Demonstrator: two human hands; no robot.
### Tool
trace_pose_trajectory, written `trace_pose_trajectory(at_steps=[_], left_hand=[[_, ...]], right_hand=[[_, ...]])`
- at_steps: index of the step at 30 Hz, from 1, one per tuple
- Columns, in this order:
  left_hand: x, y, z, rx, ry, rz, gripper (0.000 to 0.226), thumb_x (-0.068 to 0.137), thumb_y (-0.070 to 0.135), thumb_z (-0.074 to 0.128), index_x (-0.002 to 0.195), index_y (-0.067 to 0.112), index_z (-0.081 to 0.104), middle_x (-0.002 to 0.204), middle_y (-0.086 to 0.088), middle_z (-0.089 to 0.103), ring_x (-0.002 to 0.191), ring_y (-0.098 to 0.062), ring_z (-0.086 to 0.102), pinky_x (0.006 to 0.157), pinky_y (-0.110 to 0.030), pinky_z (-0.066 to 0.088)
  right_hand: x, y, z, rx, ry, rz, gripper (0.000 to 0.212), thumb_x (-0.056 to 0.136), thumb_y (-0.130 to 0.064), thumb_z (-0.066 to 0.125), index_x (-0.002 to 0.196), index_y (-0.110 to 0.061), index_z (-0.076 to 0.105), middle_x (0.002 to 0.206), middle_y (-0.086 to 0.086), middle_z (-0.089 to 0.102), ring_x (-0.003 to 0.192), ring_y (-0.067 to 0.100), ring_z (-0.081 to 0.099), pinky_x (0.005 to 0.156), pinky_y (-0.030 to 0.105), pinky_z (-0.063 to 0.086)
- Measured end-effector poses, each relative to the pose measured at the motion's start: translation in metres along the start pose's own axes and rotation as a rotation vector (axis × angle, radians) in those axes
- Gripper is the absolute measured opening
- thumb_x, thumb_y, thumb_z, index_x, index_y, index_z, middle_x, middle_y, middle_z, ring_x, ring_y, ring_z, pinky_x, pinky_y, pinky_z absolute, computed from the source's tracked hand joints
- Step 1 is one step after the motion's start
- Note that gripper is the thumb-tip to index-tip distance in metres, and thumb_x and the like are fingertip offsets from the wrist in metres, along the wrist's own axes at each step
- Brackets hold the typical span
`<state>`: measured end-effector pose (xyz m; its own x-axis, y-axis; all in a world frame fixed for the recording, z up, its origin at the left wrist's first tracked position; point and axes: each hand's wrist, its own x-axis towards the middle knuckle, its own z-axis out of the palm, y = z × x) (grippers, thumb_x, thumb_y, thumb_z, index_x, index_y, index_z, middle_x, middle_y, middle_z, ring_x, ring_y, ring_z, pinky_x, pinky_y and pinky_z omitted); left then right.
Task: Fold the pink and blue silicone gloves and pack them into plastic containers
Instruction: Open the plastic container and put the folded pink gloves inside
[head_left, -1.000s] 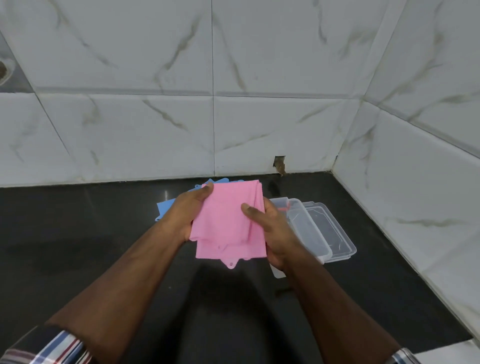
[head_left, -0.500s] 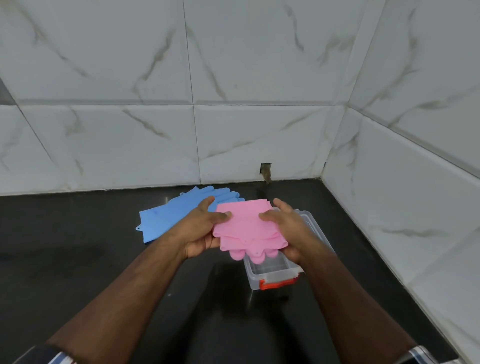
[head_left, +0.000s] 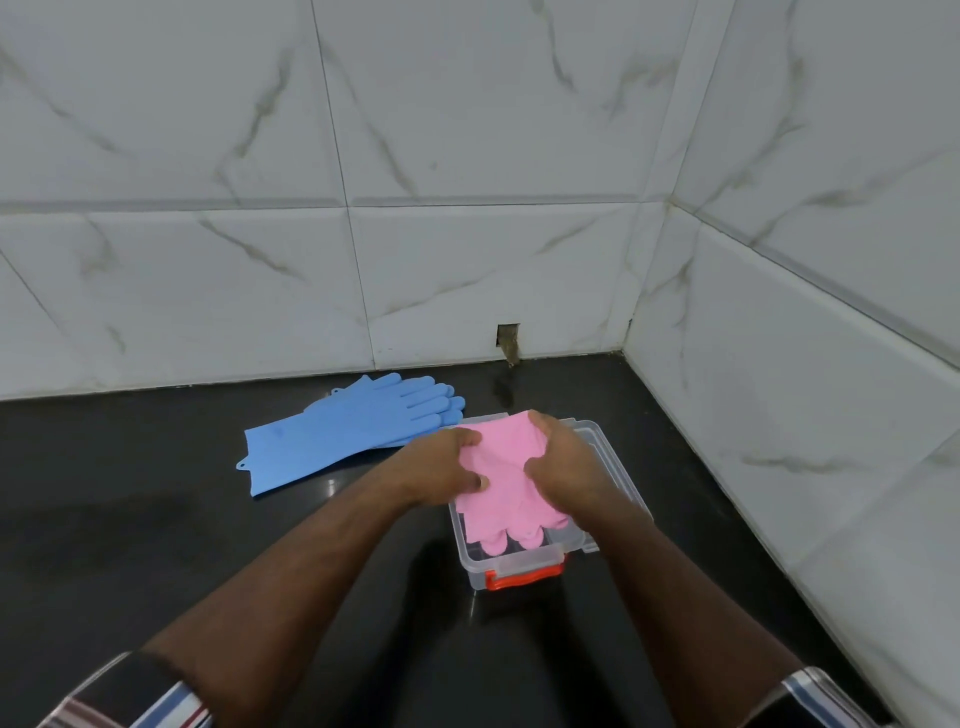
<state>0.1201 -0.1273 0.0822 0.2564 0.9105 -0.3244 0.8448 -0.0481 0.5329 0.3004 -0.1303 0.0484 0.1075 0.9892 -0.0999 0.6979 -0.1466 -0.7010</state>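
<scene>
Both hands, left hand (head_left: 441, 467) and right hand (head_left: 563, 457), grip the folded pink silicone gloves (head_left: 501, 483) over the clear plastic container (head_left: 519, 564) on the black desk (head_left: 156, 545). The gloves look soft, floppy and springy, best pinched along folded edges.

Black glossy countertop (head_left: 156, 545) under white marble-veined wall tiles (head_left: 208, 234); small chipped hole (head_left: 508, 340) at wall base; striped sleeves (head_left: 130, 701) at bottom corners.

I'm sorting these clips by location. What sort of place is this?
Probably a home kitchen or utility corner: a glossy black counter meets white marble-look wall tiles in a corner. The blue gloves lying on the counter look like washing-up gloves, which fits.
</scene>
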Motion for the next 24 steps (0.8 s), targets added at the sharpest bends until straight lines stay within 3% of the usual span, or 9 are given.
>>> trace_pose_trajectory(at_steps=[3,6,14,19,24], left_hand=[[0.006,0.002,0.003,0.083,-0.018,-0.031,0.071,0.09,0.038,0.07,0.152,0.027,0.037,0.154,-0.002,0.043,0.134,-0.02,0.046,0.11,-0.036,0.037],[0.012,0.006,0.005,0.077,-0.004,-0.055,0.071,0.088,0.04,0.072,0.15,0.024,0.041,0.151,-0.002,0.047,0.131,-0.019,0.048,0.106,-0.034,0.039],[0.017,0.013,0.005,0.074,-0.016,-0.069,0.067,0.087,0.043,0.071,0.144,0.019,0.047,0.135,-0.003,0.057,0.101,-0.011,0.055,0.084,-0.025,0.047],[0.01,0.016,0.0,0.215,-0.007,-0.035,0.054,0.098,0.048,0.053,0.144,0.019,0.051,0.138,-0.003,0.06,0.116,-0.017,0.06,0.096,-0.03,0.047],[0.005,0.022,0.003,0.242,-0.032,-0.041,0.051,0.094,0.034,0.067,0.139,0.015,0.055,0.133,-0.005,0.063,0.115,-0.019,0.061,0.092,-0.027,0.046]], right_hand=[[0.003,-0.002,0.011,-0.118,0.007,-0.03,0.07,0.089,-0.002,0.052,0.152,-0.023,0.03,0.146,0.006,0.047,0.125,0.023,0.052,0.097,0.036,0.05],[0.002,-0.002,0.023,-0.214,0.009,-0.063,0.074,0.089,-0.007,0.058,0.153,-0.02,0.024,0.145,0.008,0.045,0.126,0.026,0.05,0.096,0.036,0.048],[0.0,0.006,0.042,-0.336,-0.001,-0.093,0.08,0.092,-0.024,0.064,0.155,-0.018,0.015,0.15,0.011,0.038,0.126,0.029,0.052,0.1,0.04,0.048],[0.002,0.005,0.042,-0.375,-0.041,-0.088,0.073,0.095,-0.017,0.057,0.155,-0.016,0.016,0.152,0.013,0.034,0.124,0.029,0.053,0.1,0.04,0.048],[0.002,0.004,0.044,-0.432,-0.096,-0.102,0.068,0.096,-0.02,0.055,0.153,-0.012,0.02,0.147,0.015,0.038,0.122,0.029,0.054,0.101,0.04,0.048]])
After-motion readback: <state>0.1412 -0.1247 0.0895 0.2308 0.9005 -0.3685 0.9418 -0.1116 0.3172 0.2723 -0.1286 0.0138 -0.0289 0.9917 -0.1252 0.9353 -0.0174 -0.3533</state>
